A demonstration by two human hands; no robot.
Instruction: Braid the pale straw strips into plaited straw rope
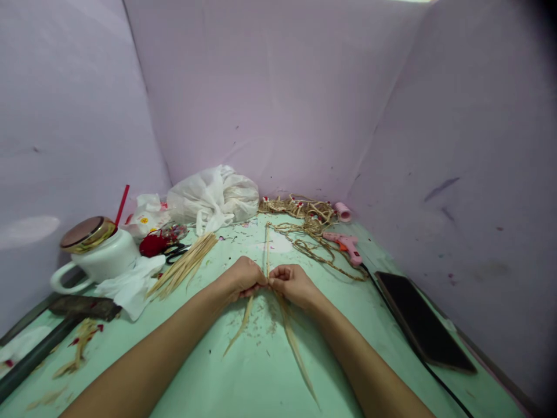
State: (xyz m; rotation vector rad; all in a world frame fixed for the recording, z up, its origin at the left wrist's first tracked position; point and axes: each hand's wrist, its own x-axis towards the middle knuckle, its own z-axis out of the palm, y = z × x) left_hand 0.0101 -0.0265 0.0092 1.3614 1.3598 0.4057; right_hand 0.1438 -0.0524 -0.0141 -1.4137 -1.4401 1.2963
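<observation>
My left hand (246,276) and my right hand (292,283) meet at the middle of the pale green table, both pinched closed on a thin braid (267,249) of dried straw-coloured fibre. The braid runs straight away from me toward the back. Loose fibre strands (292,342) hang from my grip toward me, one below the left hand and longer ones below the right. Left of my hands lies a bundle of cut straw strips (185,267). My fingertips hide the crossing of the strands.
Left are a white mug (108,258) with a round lidded container (88,234) on it, tissue (133,287), a hammer (65,322) and red yarn (153,244). Behind sit a white plastic bag (213,197) and braided cord (300,206). Right are a pink glue gun (346,245) and phone (422,319).
</observation>
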